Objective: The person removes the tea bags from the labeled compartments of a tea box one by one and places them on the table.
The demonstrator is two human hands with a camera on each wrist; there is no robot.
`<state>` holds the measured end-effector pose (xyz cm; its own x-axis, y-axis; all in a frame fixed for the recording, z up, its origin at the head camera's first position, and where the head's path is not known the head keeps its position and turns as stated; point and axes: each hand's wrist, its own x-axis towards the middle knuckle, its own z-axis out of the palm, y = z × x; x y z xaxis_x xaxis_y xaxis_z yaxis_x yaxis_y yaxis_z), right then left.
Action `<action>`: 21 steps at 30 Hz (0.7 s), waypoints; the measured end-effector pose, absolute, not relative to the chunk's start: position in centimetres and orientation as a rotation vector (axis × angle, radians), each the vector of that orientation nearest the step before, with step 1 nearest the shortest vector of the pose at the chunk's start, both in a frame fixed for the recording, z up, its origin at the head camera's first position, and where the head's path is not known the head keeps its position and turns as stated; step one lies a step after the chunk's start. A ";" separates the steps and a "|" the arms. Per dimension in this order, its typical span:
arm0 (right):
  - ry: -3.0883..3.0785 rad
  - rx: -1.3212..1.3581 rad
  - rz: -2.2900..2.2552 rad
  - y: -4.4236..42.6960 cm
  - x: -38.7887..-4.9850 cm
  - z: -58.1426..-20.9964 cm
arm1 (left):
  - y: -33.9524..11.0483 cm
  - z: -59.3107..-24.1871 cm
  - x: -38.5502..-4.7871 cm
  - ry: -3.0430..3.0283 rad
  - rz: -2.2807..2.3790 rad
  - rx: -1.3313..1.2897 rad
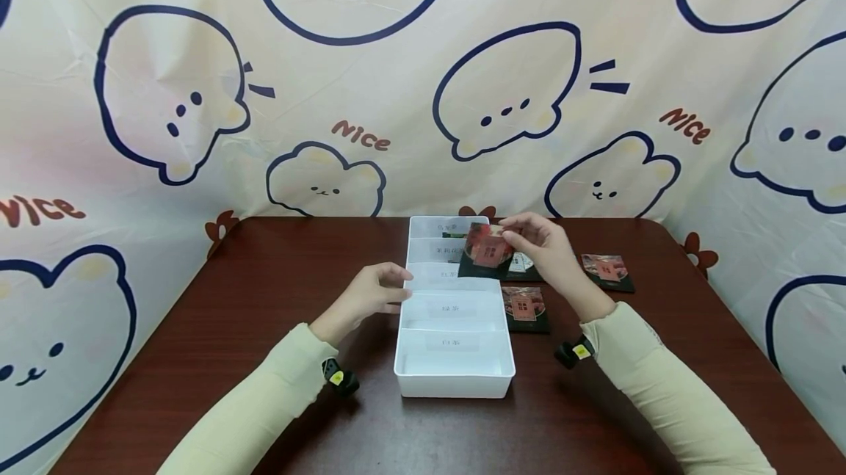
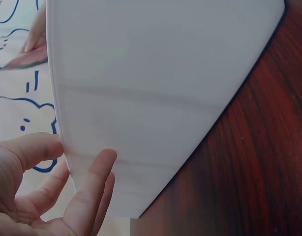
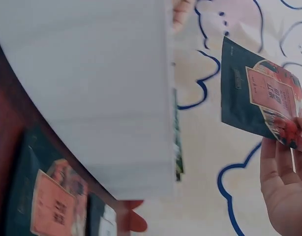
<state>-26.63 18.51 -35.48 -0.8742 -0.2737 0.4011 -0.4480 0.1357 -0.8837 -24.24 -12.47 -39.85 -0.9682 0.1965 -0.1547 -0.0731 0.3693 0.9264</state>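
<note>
While the left hand (image 1: 369, 291), fingers loosely parted, touches the white box (image 1: 454, 387), the right hand (image 1: 551, 251) pinches a packet (image 1: 485, 251) raised by the far right rim; this corner-only hold could let it slip.

Table (image 1: 297, 262): dark red-brown wood grain, smooth and polished, soft glare toward the near edge. Box (image 1: 456, 387), mid-table between left and right edges: looks like white moulded plastic, smooth walls, low sheen. Labels (image 1: 452, 343) inside it: flat strips, paper or film, can't tell. Raised packet (image 1: 479, 258): thin, smooth, printed film-like pouch, dark part fairly matt. Packet toward the table's far right corner (image 1: 611, 278): looks like the same film, slight shine. Sleeves (image 1: 264, 387) over the near edge: soft matt cloth, wrinkled. Wrist units (image 1: 344, 381): black, plastic-looking. Backdrop (image 1: 396, 93) behind the far edge: printed cloth-like sheet, creased, faint sheen.
</note>
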 end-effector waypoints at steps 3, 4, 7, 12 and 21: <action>-2.189 0.691 1.824 19.4 -26.7 -35.0 | -12.5 -39.9 -24.2 2.388 1.640 0.108; -2.179 0.678 1.809 19.7 -26.7 -34.8 | -12.5 -39.8 -24.2 2.388 1.641 0.108; -2.166 0.622 1.775 20.7 -26.6 -34.4 | -12.5 -39.8 -24.2 2.384 1.646 0.110; -2.167 0.558 1.746 22.2 -26.3 -34.0 | -12.5 -39.9 -24.2 2.388 1.644 0.113; -2.258 0.456 1.717 25.0 -26.4 -34.9 | -12.6 -39.7 -24.1 2.390 1.643 0.124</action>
